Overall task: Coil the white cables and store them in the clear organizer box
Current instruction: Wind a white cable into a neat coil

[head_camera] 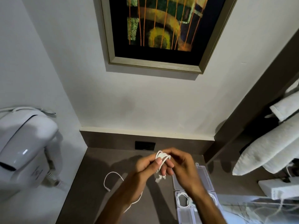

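Two hands, left hand (145, 165) and right hand (181, 164), fingers pinching one coiled white cable (162, 157).

Hotel room: wall-mounted hair dryer (24, 147), folded towels (267, 152), framed painting (163, 29).

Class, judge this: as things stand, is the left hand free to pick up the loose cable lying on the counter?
Probably not yet: the left hand and right hand both grip the half-coiled cable. The loose cable itself lies unobstructed.
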